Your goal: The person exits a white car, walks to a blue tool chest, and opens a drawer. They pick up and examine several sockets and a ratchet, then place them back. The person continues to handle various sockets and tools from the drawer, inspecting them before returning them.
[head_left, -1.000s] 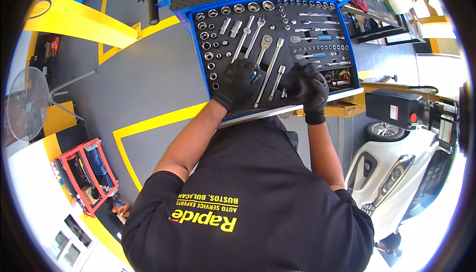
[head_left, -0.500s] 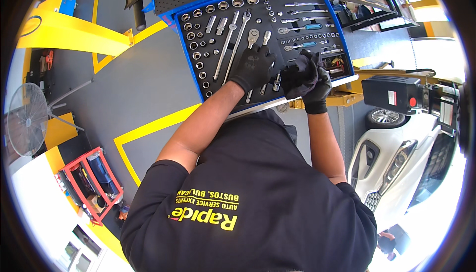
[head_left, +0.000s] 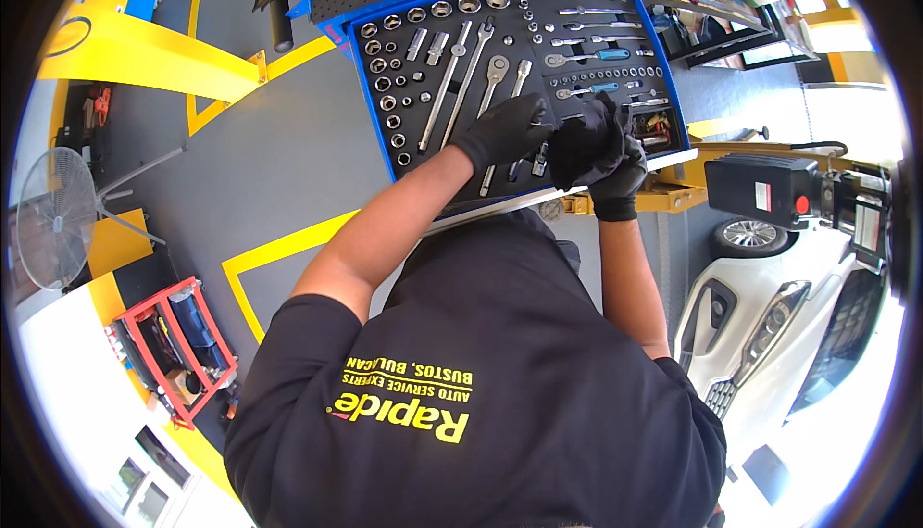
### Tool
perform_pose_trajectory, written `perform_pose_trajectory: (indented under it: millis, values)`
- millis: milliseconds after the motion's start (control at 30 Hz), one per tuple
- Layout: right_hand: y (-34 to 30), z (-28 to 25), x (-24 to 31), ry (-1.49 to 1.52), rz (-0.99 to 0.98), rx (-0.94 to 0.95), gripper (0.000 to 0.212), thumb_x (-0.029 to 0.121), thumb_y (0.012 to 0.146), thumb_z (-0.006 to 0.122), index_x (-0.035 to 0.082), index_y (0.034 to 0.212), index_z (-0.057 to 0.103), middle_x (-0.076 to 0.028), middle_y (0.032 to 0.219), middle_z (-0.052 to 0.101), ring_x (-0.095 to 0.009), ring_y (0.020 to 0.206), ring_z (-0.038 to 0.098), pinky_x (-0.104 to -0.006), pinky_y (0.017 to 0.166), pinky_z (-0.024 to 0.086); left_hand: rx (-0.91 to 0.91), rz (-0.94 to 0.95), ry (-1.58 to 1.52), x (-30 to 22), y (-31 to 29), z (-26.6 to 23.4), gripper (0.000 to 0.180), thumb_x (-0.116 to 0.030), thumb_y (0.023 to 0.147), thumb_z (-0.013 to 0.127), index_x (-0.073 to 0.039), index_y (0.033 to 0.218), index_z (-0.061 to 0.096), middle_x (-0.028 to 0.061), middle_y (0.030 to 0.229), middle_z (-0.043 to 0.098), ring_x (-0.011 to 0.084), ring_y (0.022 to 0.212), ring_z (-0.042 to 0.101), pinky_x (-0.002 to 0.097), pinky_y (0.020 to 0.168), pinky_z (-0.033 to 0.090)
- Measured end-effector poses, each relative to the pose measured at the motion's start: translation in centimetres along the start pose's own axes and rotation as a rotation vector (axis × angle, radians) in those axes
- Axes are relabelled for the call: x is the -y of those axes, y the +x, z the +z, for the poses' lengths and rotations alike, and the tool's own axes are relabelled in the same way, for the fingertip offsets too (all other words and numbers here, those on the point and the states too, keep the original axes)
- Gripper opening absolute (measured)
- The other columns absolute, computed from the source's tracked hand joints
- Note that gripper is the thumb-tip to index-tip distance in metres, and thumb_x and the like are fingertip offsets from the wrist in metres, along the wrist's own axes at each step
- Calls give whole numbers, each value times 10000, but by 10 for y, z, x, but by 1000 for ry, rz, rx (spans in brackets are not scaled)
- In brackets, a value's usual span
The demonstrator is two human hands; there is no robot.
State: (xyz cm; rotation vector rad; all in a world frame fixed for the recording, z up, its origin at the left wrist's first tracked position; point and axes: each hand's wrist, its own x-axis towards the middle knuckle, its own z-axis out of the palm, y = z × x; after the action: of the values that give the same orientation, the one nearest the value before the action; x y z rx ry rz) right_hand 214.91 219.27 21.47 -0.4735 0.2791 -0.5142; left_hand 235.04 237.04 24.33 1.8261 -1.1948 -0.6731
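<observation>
In a black glove, my left hand [head_left: 505, 131] is above the lower middle of an open tool drawer [head_left: 373, 122]. Its fingers are curled together, and a small shiny bit shows at the fingertips, too small to name. My right hand [head_left: 620, 180], gloved too, grips a bunched black cloth [head_left: 583, 151] close to the left fingertips. Just beyond the left hand, a ratchet [head_left: 497, 68] and a chrome extension bar [head_left: 522, 74] lie in the foam. A universal joint [head_left: 540, 160] sits between the two hands. Long breaker bars [head_left: 444, 86] lie to the left.
Rows of sockets [head_left: 416, 15] line the drawer, with blue-handled ratchets [head_left: 609, 55] at its right. A yellow lift arm [head_left: 144, 52] crosses the left side. A fan [head_left: 56, 220] and a red cart [head_left: 178, 350] stand further left. A white car [head_left: 745, 326] is at the right.
My left hand has drawn slightly back toward me, uncovering more of the ratchet handle, and its fingers are now beside the cloth. The right hand still grips the cloth.
</observation>
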Motion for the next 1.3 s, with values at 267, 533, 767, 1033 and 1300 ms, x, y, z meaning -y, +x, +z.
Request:
perform_pose_trajectory:
  millis: [267, 533, 767, 1033, 1300]
  values:
    - [13, -16, -17, 86, 127, 0, 450, 221, 1028, 478, -12, 1371, 651, -171, 1382, 677, -309, 1270, 660, -460, 1134, 515, -402, 16, -344, 14, -38, 6, 185, -133, 1073, 636, 5, 1175, 569, 180, 1044, 709, 291, 961, 726, 409, 857, 553]
    - [1, 173, -94, -761, 430, 301, 418, 131, 1070, 583, 21, 1473, 563, -79, 1287, 656, -173, 1150, 635, -344, 987, 537, -839, 75, -362, 8, -41, -64, 90, -62, 1117, 540, -44, 1186, 594, 31, 946, 615, 111, 780, 597, 314, 716, 548]
    - [22, 123, -104, -1386, 365, 668, 353, 231, 1137, 462, -18, 1283, 664, -134, 1165, 705, -183, 1069, 659, -366, 937, 529, -700, 2, -423, -15, -100, -67, 118, -81, 1117, 556, -28, 1165, 650, 46, 976, 645, 117, 850, 613, 307, 775, 530]
    - [-14, 175, -122, -671, 539, 365, 372, 148, 1127, 450, 19, 1438, 608, -81, 1426, 659, -239, 1333, 625, -380, 1168, 472, -469, 122, -445, -6, -123, -68, 442, -264, 1163, 430, 65, 1394, 613, 236, 1408, 658, 388, 1413, 551, 468, 1216, 386]
    - [10, 118, -123, -417, 313, 408, 480, 269, 1153, 492, 5, 1554, 479, -121, 1510, 597, -194, 1410, 569, -365, 1206, 446, -670, 20, -482, 5, -133, -48, 441, -279, 1191, 398, -4, 1519, 506, 148, 1481, 578, 243, 1404, 545, 384, 1208, 414]
